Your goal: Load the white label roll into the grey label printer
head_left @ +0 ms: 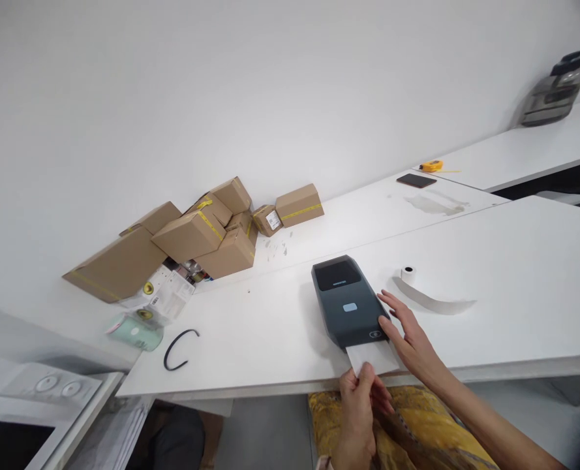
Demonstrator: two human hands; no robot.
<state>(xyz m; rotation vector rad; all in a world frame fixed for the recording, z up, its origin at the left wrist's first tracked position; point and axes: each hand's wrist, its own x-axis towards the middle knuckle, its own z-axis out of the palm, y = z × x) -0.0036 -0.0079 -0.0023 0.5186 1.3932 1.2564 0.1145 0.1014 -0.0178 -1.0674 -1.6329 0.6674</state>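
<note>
A dark grey device that looks like a label printer lies on the white table near its front edge. White paper sticks out from the device's near end. My left hand pinches the paper's near edge between thumb and fingers. Along the device's right side rests my right hand, fingers spread, the thumb on its near right corner. To the right of that hand stands a small roll of white paper with a loose strip curling away from it.
Cardboard boxes are piled at the back left. A black headband and a green cylinder lie at the left end. A dark phone-like slab, a yellow tape measure and a blurred clear bottle are at the far right.
</note>
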